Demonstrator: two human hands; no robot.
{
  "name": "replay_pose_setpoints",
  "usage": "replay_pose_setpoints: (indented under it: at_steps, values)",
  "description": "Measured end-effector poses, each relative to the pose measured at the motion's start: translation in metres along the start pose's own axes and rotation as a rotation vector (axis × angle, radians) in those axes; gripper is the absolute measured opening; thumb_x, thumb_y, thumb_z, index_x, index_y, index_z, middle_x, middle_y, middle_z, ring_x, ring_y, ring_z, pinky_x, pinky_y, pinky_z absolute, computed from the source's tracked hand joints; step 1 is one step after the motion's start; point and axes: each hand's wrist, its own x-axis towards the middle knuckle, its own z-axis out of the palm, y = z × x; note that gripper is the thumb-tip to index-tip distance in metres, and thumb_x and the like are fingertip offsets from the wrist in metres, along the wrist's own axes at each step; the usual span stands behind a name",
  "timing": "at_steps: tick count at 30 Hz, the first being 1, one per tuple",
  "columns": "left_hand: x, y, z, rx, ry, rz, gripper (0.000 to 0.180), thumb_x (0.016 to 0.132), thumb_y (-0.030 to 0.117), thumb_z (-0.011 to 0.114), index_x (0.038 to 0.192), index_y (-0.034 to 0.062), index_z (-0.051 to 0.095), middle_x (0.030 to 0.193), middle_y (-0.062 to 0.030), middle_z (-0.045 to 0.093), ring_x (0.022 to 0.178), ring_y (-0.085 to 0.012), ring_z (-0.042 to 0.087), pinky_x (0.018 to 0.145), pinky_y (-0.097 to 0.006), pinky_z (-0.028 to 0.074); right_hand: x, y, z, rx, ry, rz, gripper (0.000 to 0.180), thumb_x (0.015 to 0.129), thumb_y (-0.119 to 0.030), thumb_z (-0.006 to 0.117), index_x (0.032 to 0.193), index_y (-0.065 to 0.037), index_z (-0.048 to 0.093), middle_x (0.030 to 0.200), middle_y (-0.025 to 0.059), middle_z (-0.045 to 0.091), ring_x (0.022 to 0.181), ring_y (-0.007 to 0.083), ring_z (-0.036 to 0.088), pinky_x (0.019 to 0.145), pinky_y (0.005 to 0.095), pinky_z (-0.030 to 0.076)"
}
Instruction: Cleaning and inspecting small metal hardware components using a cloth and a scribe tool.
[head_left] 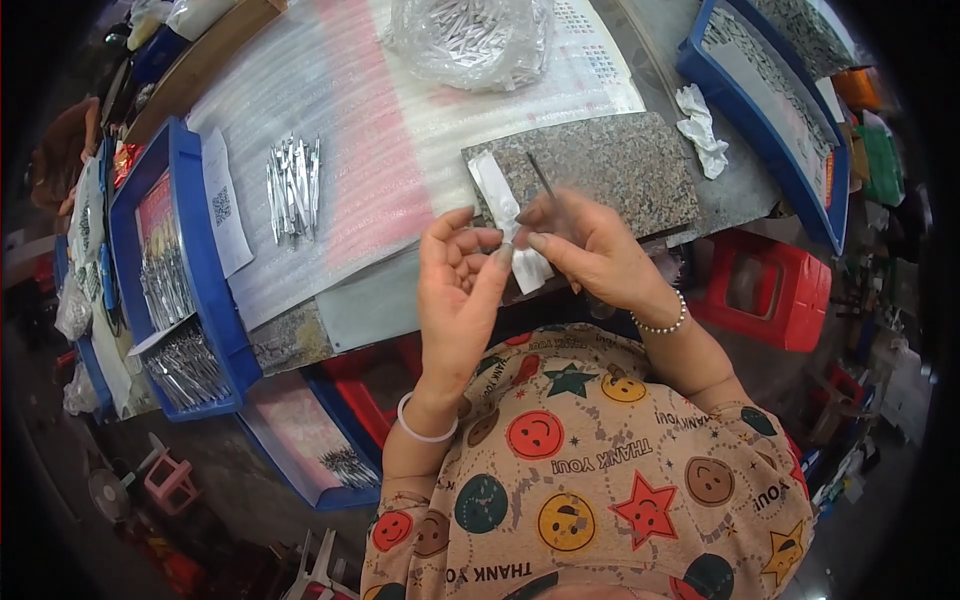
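Two hands raised over the workbench edge, above a speckled stone slab (610, 165). Left hand (455, 290): palm up, fingers loosely curled, thumb tip touching a white paper strip (510, 220). Right hand (590, 245): fingers pressed together, pinching a thin dark metal rod (541, 177) against the strip. Loose silver pins (293, 185) lie well apart, on foam sheet (370, 130).

One head-worn fisheye view looks steeply down from above the person's chest, close to the raised hands at centre; the bench (400, 300) stretches toward twelve o'clock; straight edges bend near the dark rim.
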Motion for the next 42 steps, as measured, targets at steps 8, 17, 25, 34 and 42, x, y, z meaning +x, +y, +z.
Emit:
replay_pose_setpoints:
  at_steps: [8, 17, 25, 34, 42]
  values:
    - [0.019, -0.008, 0.005, 0.44, 0.098, 0.16, 0.061, 0.085, -0.001, 0.064, 0.138, -0.0001, 0.033, 0.1, -0.0077, 0.054, 0.067, -0.0047, 0.052, 0.059, -0.018, 0.044, 0.0, 0.01, 0.004, -0.012, -0.036, -0.023, 0.019, 0.095, -0.011, 0.053, 0.11, 0.0, 0.052, 0.088, 0.0043, 0.064, 0.053, 0.0017, 0.046, 0.043, 0.0179, 0.035]
    - [0.036, -0.011, 0.004, 0.395, 0.103, 0.12, 0.021, 0.086, 0.004, 0.065, 0.103, -0.0022, 0.056, 0.075, -0.0027, 0.057, 0.055, -0.0043, 0.048, 0.051, -0.021, 0.04, 0.0, 0.02, 0.006, -0.061, -0.003, -0.164, 0.018, 0.091, -0.007, 0.054, 0.106, 0.003, 0.055, 0.089, 0.0094, 0.066, 0.074, 0.0081, 0.06, 0.063, 0.0237, 0.046]
    - [0.021, 0.003, -0.027, -0.442, -0.09, 0.025, 0.009, 0.084, -0.002, 0.055, 0.09, 0.0029, 0.052, 0.095, -0.0067, 0.062, 0.088, -0.0126, 0.058, 0.081, -0.028, 0.047, -0.003, 0.008, -0.013, 0.337, 0.147, -0.006, 0.02, 0.094, -0.012, 0.055, 0.109, 0.001, 0.052, 0.09, 0.0095, 0.066, 0.049, 0.0033, 0.046, 0.043, 0.0174, 0.041]
    - [0.009, -0.015, -0.046, -0.722, -0.111, -0.004, 0.05, 0.084, 0.007, 0.06, 0.13, -0.0033, 0.046, 0.122, -0.0153, 0.059, 0.11, -0.0238, 0.06, 0.093, -0.039, 0.052, 0.004, -0.014, 0.014, 0.619, -0.318, 0.248, 0.022, 0.092, -0.013, 0.061, 0.106, 0.003, 0.054, 0.078, 0.0012, 0.058, 0.05, 0.0018, 0.045, 0.041, 0.0164, 0.038]
    - [0.002, -0.009, -0.04, -0.578, -0.012, -0.089, 0.008, 0.088, 0.003, 0.058, 0.095, 0.0043, 0.053, 0.094, -0.0072, 0.065, 0.085, -0.0134, 0.063, 0.08, -0.029, 0.052, 0.004, -0.009, 0.024, 0.63, -0.326, 0.251, 0.015, 0.087, -0.007, 0.066, 0.096, -0.001, 0.054, 0.069, -0.0014, 0.053, 0.047, 0.0031, 0.044, 0.04, 0.0171, 0.036]
